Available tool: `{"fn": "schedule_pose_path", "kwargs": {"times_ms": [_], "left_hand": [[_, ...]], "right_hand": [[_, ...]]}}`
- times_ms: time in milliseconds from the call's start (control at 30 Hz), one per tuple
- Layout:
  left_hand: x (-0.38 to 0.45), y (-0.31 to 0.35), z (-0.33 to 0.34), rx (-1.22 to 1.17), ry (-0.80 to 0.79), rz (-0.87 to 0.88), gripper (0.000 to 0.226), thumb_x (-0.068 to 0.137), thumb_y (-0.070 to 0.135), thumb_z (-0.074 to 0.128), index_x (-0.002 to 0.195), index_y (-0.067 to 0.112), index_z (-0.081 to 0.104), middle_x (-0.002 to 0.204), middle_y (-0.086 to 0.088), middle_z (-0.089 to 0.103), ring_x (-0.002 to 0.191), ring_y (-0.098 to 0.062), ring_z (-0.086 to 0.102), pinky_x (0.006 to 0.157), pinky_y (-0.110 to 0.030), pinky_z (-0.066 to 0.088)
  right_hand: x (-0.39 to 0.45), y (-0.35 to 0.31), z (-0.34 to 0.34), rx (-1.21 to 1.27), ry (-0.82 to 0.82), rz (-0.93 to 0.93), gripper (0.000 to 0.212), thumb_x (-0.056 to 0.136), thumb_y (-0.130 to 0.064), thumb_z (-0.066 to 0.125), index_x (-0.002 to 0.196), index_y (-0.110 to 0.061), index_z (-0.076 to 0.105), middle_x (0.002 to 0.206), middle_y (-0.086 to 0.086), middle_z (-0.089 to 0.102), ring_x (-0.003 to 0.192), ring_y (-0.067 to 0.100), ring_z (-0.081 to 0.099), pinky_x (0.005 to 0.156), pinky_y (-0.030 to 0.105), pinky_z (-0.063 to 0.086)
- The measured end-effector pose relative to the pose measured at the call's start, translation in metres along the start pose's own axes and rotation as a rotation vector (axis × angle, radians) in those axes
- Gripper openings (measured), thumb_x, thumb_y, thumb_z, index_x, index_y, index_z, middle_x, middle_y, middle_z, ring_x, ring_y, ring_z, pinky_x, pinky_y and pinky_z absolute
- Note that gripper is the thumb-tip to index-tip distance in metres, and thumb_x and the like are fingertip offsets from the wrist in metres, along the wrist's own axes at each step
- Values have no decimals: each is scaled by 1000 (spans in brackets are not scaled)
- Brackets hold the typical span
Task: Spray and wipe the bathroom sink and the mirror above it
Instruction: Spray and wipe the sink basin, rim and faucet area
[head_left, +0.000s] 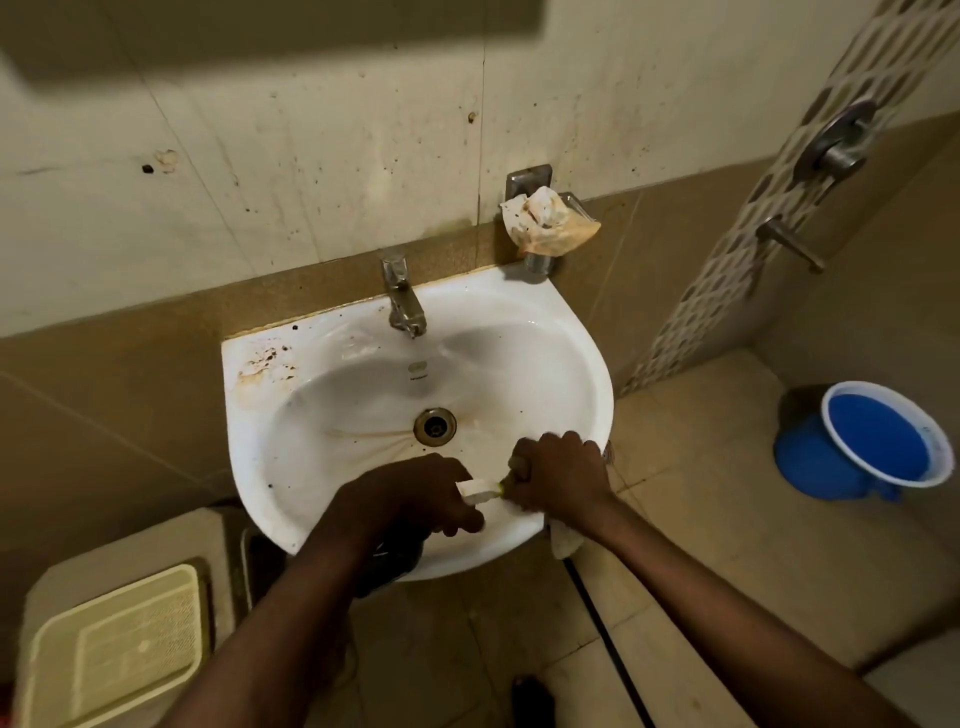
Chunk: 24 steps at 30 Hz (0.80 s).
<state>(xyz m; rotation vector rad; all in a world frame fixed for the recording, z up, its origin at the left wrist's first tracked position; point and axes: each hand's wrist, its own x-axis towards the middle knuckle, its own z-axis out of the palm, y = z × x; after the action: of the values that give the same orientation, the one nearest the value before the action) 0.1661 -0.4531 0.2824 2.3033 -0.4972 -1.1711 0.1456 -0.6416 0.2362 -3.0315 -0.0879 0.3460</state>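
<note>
Beige tiled bathroom seen from above, pretty grubby. Nearest the camera, bottom left, a pale yellow plastic tray (117, 649) sits on a ledge, and a black hose (605, 613) runs over the floor tiles under the right arm.

Both hands meet over the front rim of the white sink (571, 338). The left hand (415, 499) is curled round a small white thing with a yellow-green end (480, 490); its long axis runs roughly left to right, with the yellow end pointing toward the right hand. Most of it is buried in the fingers, so honestly can't tell what it is. The right hand (558, 467) is fisted tight right at that yellow end, and a bit of white cloth (563, 540) hangs below its wrist over the sink's edge. Whether the fist grips the cloth, the white thing or both is hidden.

Further in, the drain (435, 426) has brownish streaks fanning out from it, and there's a rusty stain on the back left corner of the sink. The chrome tap (402, 301) points down into the basin. Behind that, a wall-mounted metal holder carries a stained crumpled rag (548, 218). Off right, a blue bucket (878, 441) stands on the floor, and wall taps (831, 150) sit on the patterned tile strip.
</note>
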Motion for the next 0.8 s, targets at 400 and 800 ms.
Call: {"fn": "schedule_pose_path", "kwargs": {"times_ms": [400,800], "left_hand": [[-34,-1,28,-24,6,51,14,79,27,68,68,24,59,69,-1,69,67,-17,66,74,-33,54],[-51,-35,31,-152,24,-121,22,78,31,68,59,21,62,56,9,65,66,-14,63,83,-33,51]], "right_hand": [[-12,-11,5,-20,299,185,22,84,-37,54,94,-19,61,92,6,62,88,32,56,69,35,36],[0,-28,9,-196,60,88,28,91,-39,43,103,-20,61,98,3,64,93,28,58,78,37,39]]}}
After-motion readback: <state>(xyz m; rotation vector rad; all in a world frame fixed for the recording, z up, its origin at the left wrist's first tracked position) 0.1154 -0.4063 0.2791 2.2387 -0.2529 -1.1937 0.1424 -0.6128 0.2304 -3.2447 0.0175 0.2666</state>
